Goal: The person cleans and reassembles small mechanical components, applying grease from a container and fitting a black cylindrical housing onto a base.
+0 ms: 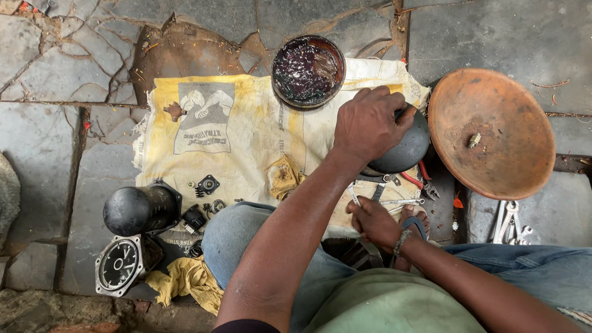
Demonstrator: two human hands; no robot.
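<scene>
My left hand [369, 125] reaches forward and grips the top edge of a black dome-shaped metal cover [404, 151] that rests on a yellow-and-white sack [234, 132]. My right hand [372, 223], with a bead band at the wrist, is low beside my knee. Its fingers are curled on a thin metal tool among several spanners [394, 201] lying on the sack's near edge. Which tool it grips is partly hidden by the hand.
A round tin of dark grease [308, 71] sits at the sack's far edge. A rusty orange dish [493, 160] holding one bolt [473, 140] is to the right. Red-handled pliers [424, 180], more spanners [510, 223], a black cylinder housing [140, 209], a round dial-faced part [120, 265], yellow rags [185, 280] and small parts [207, 185] lie around on cracked stone paving.
</scene>
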